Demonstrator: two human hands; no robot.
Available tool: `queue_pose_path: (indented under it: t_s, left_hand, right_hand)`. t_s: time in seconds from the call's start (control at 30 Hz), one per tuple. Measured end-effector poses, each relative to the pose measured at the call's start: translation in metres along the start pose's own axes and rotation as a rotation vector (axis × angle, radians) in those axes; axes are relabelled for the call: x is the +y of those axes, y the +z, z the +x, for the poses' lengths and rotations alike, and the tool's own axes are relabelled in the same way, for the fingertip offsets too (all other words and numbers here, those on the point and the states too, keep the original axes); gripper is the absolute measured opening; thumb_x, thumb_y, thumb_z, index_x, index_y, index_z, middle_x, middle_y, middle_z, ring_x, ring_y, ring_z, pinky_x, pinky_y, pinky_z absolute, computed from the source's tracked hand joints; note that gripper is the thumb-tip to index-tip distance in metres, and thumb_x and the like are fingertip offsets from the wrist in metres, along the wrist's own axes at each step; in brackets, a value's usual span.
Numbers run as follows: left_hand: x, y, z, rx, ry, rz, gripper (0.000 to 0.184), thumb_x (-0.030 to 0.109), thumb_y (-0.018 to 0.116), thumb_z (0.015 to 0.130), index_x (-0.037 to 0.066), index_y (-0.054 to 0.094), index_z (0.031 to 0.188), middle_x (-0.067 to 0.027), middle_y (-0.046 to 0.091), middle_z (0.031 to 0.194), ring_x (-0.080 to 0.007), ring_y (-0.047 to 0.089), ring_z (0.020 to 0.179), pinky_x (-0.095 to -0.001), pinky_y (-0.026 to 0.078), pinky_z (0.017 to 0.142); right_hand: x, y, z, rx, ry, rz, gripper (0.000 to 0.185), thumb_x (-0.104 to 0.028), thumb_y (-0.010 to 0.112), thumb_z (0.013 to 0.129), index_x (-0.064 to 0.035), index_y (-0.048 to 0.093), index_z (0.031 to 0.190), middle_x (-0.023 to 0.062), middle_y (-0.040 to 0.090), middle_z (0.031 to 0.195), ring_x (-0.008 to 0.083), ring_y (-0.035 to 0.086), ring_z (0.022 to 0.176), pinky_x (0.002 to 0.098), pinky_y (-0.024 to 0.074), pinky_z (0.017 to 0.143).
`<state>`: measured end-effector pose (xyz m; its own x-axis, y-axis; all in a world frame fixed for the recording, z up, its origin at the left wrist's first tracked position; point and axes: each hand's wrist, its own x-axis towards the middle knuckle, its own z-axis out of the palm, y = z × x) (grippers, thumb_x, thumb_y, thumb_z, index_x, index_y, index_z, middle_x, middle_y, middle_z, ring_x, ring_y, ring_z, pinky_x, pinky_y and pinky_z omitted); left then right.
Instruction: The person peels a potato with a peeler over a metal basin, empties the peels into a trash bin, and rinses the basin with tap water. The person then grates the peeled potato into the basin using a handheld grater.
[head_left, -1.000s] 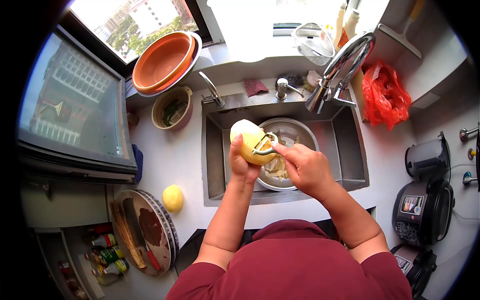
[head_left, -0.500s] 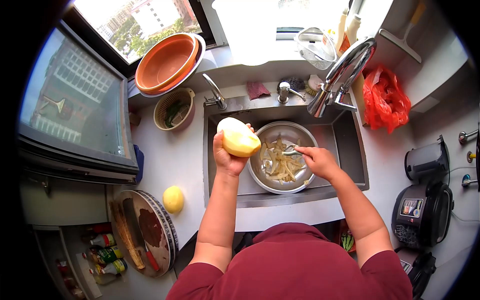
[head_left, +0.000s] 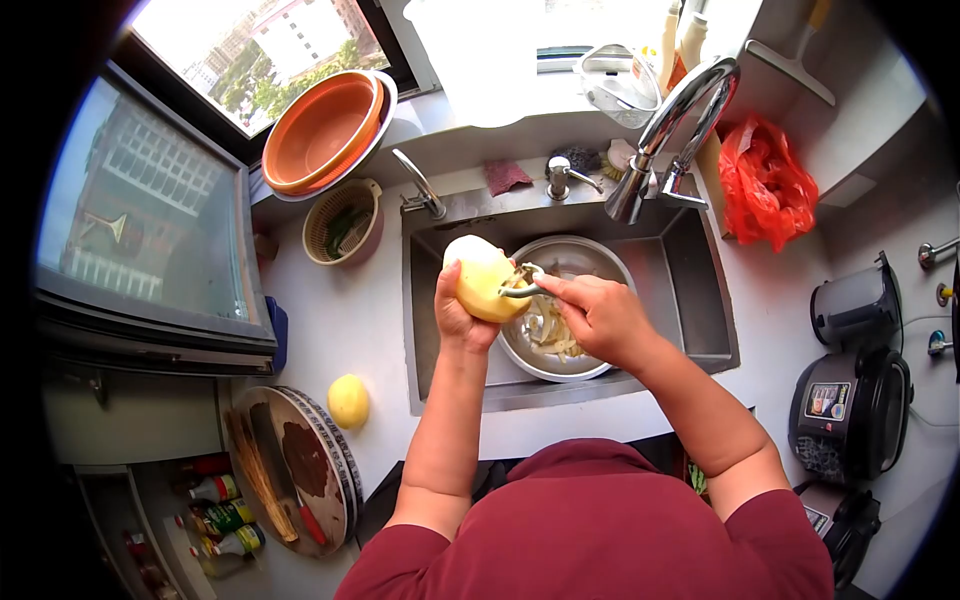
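"While the left hand [head_left: 462,312] grips a large pale-yellow vegetable [head_left: 482,278] by its left side, what occupies the right [head_left: 602,318]?"

"From here, I see that right hand closed on a peeler [head_left: 519,291], its head against the vegetable's near side."

"And beneath the hands?"

"A metal bowl [head_left: 606,262] of peelings [head_left: 548,335] sits in the steel sink [head_left: 657,285], mostly below and between them."

"What lies farther out?"

"A smaller yellow vegetable [head_left: 348,401] rests on the counter [head_left: 300,340], left of the left hand; a curved faucet [head_left: 645,160] stands beyond the right."
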<state>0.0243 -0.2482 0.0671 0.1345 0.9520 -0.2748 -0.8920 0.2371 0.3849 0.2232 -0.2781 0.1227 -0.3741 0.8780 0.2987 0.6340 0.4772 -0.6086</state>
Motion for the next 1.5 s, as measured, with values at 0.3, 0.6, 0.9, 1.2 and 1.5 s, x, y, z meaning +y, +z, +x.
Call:
queue_pose_path:
  t_s: [0.3,0.6,0.9,1.2,1.5]
  left_hand:
    - [0.019,-0.028,0.029,0.145,0.017,-0.27,0.05,0.042,0.061,0.073,0.009,0.055,0.11,-0.0149,0.06,0.106,-0.0362,0.058,0.1,-0.0531,0.05,0.086]
    - [-0.016,-0.008,0.008,0.38,-0.02,-0.181,0.045,0.045,0.057,0.08,0.015,0.053,0.113,-0.0088,0.056,0.115,-0.0336,0.052,0.108,-0.0555,0.042,0.092]
    - [-0.018,-0.01,-0.014,0.39,-0.06,-0.239,0.049,0.045,0.048,0.083,0.014,0.05,0.121,-0.0113,0.051,0.124,-0.0367,0.048,0.115,-0.0589,0.036,0.098]
    - [-0.046,0.011,-0.037,0.147,-0.204,-0.119,0.062,0.055,0.052,0.088,0.003,0.048,0.121,-0.0164,0.054,0.122,-0.0337,0.054,0.111,-0.0466,0.045,0.097]
    - [-0.02,0.013,-0.047,-0.374,-0.283,0.685,0.088,0.048,0.079,0.066,0.001,0.039,0.129,-0.0112,0.053,0.116,-0.0199,0.057,0.104,-0.0343,0.048,0.09]
  right_hand:
    - [0.072,0.032,-0.046,-0.026,0.392,-0.02,0.031,-0.018,0.054,0.085,-0.0221,0.064,0.114,0.0103,0.066,0.088,0.0305,0.062,0.08,0.0417,0.0497,0.068]
    - [0.067,0.047,-0.03,0.094,0.358,0.132,0.039,-0.023,0.058,0.086,-0.0187,0.056,0.125,0.0132,0.065,0.106,0.0333,0.062,0.095,0.0407,0.0486,0.082]
    - [0.1,0.067,-0.06,0.013,0.504,-0.007,0.042,-0.025,0.057,0.087,-0.0147,0.054,0.127,0.0154,0.063,0.106,0.0337,0.061,0.096,0.0397,0.0488,0.081]
    - [0.03,0.039,-0.018,0.133,0.267,0.993,0.074,-0.011,0.083,0.067,-0.003,0.047,0.13,0.0082,0.06,0.118,0.0158,0.055,0.11,0.0298,0.0415,0.098]
    - [0.016,0.005,-0.022,0.021,0.499,1.359,0.069,-0.011,0.08,0.071,-0.0067,0.046,0.131,0.0007,0.061,0.104,0.0024,0.052,0.071,0.0146,0.0377,0.055]
